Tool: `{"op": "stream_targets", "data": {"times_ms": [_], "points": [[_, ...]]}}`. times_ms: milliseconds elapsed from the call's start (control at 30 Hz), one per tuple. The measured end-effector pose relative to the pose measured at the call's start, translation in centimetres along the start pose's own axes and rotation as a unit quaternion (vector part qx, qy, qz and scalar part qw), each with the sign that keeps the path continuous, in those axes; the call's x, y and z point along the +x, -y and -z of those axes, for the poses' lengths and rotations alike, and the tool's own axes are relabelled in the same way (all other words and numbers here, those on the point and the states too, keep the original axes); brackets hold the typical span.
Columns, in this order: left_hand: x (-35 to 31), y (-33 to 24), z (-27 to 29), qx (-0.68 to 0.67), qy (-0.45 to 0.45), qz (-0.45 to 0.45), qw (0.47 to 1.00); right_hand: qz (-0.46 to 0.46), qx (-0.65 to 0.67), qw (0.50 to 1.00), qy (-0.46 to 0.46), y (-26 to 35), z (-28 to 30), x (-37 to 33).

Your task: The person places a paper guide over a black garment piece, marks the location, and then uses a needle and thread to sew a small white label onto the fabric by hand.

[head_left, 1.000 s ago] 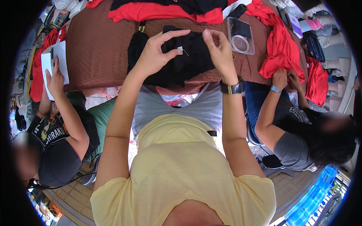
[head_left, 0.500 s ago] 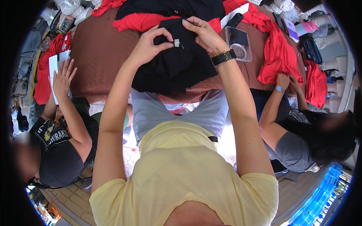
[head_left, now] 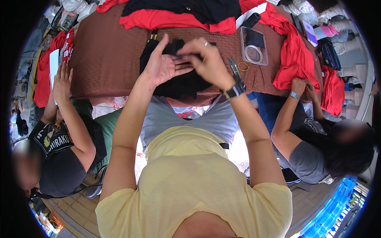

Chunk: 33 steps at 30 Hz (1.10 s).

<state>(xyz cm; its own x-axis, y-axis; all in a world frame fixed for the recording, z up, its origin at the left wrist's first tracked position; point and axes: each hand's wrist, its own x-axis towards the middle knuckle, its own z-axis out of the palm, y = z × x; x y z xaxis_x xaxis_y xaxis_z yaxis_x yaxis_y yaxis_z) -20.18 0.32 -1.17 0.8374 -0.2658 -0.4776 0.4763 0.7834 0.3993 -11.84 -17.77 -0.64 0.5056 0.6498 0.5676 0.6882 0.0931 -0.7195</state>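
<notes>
Cloth (head_left: 183, 88) has dropped back onto the table (head_left: 105, 59), 12 o'clock | my left hand (head_left: 162, 65): fingers released, palm showing | my right hand (head_left: 207, 61), at its 3 o'clock: fingers bent, blurred, grip I can't tell | snips (head_left: 235, 68): 1 o'clock

The near cloth (head_left: 180, 89) lies at the front of the worktop (head_left: 105, 51), before the person and below the left hand (head_left: 163, 65) and right hand (head_left: 208, 65), with the far garments (head_left: 170, 20) spread behind it. To its right come a two-pronged tool (head_left: 234, 67), a thin loop (head_left: 243, 62), then a container (head_left: 265, 55) with a ring (head_left: 246, 53) inside. Farther right, a long cloth (head_left: 295, 59) runs down to the front edge, where a co-worker sits.
</notes>
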Motion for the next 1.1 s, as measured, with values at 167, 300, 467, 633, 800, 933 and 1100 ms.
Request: {"op": "stream_targets", "data": {"times_ms": [167, 300, 467, 633, 800, 933, 1100], "points": [[0.9, 2.7, 2.5, 0.100, -0.136, -0.053, 0.984, -0.026, -0.026, 0.997, 0.069, 3.3, -1.8, -5.6], [0.0, 4.6, 1.2, 0.050, -0.142, -0.115, 0.982, -0.184, 0.002, 0.975, -0.121, 2.9, -1.9, -7.8], [0.0, 6.1, -0.1, 0.054, -0.176, -0.152, 0.971, -0.335, 0.063, 0.915, -0.213, 0.9, -2.1, -7.8], [-0.3, 6.5, -1.5, 0.060, -0.205, -0.158, 0.964, -0.335, 0.154, 0.906, -0.209, -1.0, -2.1, -7.3], [-1.3, 6.4, -2.0, 0.007, -0.178, -0.199, 0.964, -0.283, 0.233, 0.897, -0.248, -0.3, -1.3, -6.3], [-0.8, 7.0, -1.9, -0.037, -0.143, -0.218, 0.965, -0.323, 0.202, 0.900, -0.211, -1.0, -1.3, -6.9], [0.1, 8.1, -2.6, -0.028, -0.159, -0.256, 0.953, -0.238, -0.025, 0.950, -0.200, 1.1, -1.1, -5.5]]}}
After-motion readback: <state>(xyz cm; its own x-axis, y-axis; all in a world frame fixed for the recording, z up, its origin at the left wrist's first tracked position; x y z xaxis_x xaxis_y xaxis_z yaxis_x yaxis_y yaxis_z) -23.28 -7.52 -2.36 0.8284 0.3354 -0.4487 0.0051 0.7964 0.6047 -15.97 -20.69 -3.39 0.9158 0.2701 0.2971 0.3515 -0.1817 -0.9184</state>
